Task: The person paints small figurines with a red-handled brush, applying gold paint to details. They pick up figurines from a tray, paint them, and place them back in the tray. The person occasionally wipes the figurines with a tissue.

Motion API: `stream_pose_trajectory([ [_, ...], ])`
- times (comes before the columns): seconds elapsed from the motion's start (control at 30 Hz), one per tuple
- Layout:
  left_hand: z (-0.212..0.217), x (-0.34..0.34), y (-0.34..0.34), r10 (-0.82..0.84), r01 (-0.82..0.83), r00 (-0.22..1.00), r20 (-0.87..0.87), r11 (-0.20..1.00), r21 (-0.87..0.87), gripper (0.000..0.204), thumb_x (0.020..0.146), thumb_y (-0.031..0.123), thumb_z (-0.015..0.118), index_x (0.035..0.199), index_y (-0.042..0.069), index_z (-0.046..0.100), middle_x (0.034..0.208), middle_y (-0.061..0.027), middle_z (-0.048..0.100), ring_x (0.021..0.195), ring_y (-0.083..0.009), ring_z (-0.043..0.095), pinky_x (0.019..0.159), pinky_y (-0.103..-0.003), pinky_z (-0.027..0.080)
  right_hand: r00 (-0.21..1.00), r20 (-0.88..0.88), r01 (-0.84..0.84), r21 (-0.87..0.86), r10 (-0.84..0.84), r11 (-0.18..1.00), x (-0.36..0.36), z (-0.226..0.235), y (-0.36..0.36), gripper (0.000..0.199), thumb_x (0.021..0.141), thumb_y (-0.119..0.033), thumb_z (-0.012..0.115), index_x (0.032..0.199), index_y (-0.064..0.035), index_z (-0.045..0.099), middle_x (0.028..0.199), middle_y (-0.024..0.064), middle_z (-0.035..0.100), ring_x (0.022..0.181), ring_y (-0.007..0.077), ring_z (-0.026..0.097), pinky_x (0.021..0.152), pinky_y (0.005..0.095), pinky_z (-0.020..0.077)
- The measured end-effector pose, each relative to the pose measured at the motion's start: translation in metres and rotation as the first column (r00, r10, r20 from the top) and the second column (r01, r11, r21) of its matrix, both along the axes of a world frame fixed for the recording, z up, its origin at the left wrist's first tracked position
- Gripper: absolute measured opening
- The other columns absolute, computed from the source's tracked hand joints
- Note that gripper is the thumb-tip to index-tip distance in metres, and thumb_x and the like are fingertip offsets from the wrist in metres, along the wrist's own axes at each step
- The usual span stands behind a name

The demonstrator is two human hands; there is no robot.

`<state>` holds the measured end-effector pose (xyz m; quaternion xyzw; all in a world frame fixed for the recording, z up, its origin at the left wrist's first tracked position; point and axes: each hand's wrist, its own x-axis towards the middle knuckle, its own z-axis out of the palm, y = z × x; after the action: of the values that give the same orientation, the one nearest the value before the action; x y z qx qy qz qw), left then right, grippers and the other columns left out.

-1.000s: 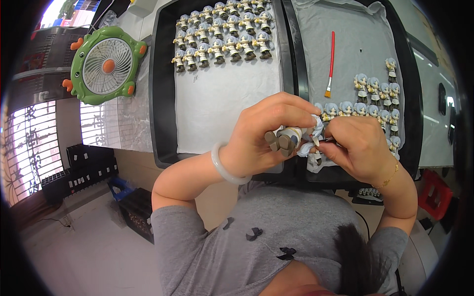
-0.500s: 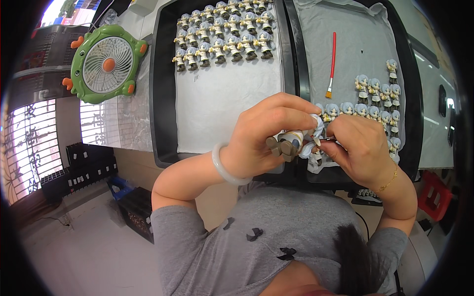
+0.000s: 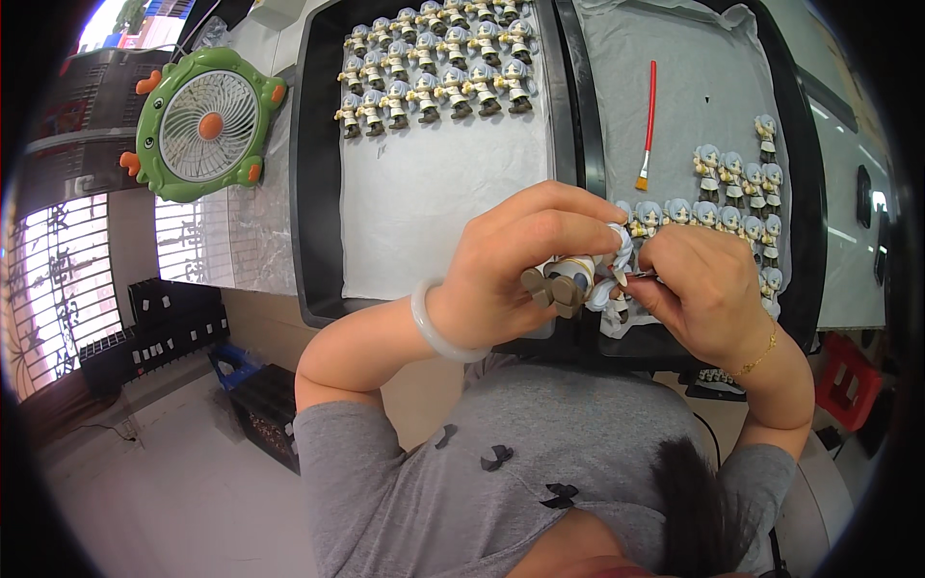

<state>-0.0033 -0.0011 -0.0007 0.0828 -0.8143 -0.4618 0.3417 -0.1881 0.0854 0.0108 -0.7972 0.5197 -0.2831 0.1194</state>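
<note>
My left hand (image 3: 520, 246) is closed round a small figurine (image 3: 576, 272) with pale blue-grey hair, white clothes and brown boots. It is tipped so that the boot soles point toward me. My right hand (image 3: 708, 284) is closed in a pinch against the figurine's hair side. Between its thumb and finger shows a thin, metallic-looking sliver (image 3: 643, 275); its kind cannot be made out. Both hands meet over the front of the right-hand tray, and the fingers hide much of the figurine's head. Similar figurines (image 3: 706, 171) lie in that tray just beyond my right hand.
A black tray (image 3: 321, 193) on the left holds rows of matching figurines (image 3: 453, 87) on white paper. In the lined right tray (image 3: 807, 212) lies a red-handled brush (image 3: 650, 125). A green fan (image 3: 210, 125) stands at the far left. A red plastic object (image 3: 848, 383) is at lower right.
Almost nothing differs. Both hands keep their places, with the figurine very slightly shifted in my left hand.
</note>
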Motion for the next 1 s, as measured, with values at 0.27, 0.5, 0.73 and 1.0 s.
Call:
stream_pose_trajectory([
  [0.27, 0.000, 0.000, 0.000, 0.007, -0.007, 1.000, 0.013, 1.000, -0.015, 0.038, 0.061, -0.006, 0.069, 0.095, 0.002, 0.053, 0.099, -0.0188, 0.057, 0.090, -0.0271, 0.058, 0.073, -0.032, 0.049, 1.000, -0.003, 0.007, 0.002, -0.007, 1.000, 0.000, 0.000, -0.001, 0.028, 0.067, -0.021, 0.067, 0.068, -0.0061, 0.043, 0.058, 0.0062, 0.044, 0.049, 0.0221, 0.048, 0.043, 0.0325, 0.0371],
  [0.5, -0.001, 0.002, 0.001, 0.016, -0.015, 0.999, 0.040, 0.999, -0.038, 0.038, 0.062, -0.006, 0.069, 0.095, 0.002, 0.053, 0.099, -0.0185, 0.057, 0.088, -0.0263, 0.058, 0.071, -0.031, 0.049, 1.000, -0.020, 0.013, 0.027, -0.013, 1.000, 0.002, 0.001, 0.000, 0.028, 0.068, -0.021, 0.066, 0.067, -0.0061, 0.043, 0.058, 0.0063, 0.045, 0.050, 0.0225, 0.049, 0.044, 0.0327, 0.0380],
  [0.73, -0.003, -0.001, 0.001, -0.029, 0.025, 0.997, 0.065, 0.998, 0.053, 0.038, 0.062, -0.007, 0.070, 0.095, 0.003, 0.053, 0.101, -0.0174, 0.056, 0.089, -0.0233, 0.058, 0.072, -0.030, 0.049, 0.996, 0.066, -0.067, 0.167, 0.057, 0.984, -0.005, -0.003, -0.003, 0.025, 0.071, -0.022, 0.065, 0.067, -0.0061, 0.046, 0.057, 0.0064, 0.048, 0.051, 0.0241, 0.051, 0.046, 0.0338, 0.0395],
  [1.0, -0.012, -0.003, -0.005, 0.180, -0.173, 0.984, -0.007, 0.954, 0.245, 0.047, 0.062, -0.011, 0.069, 0.097, 0.005, 0.042, 0.109, -0.0179, 0.051, 0.088, -0.0157, 0.055, 0.073, -0.026, 0.047, 0.924, 0.014, 0.349, 0.370, -0.381, 0.861, -0.047, -0.025, -0.042, 0.023, 0.073, -0.023, 0.063, 0.069, -0.0016, 0.056, 0.060, 0.0116, 0.057, 0.053, 0.0256, 0.056, 0.050, 0.0334, 0.0415],
])
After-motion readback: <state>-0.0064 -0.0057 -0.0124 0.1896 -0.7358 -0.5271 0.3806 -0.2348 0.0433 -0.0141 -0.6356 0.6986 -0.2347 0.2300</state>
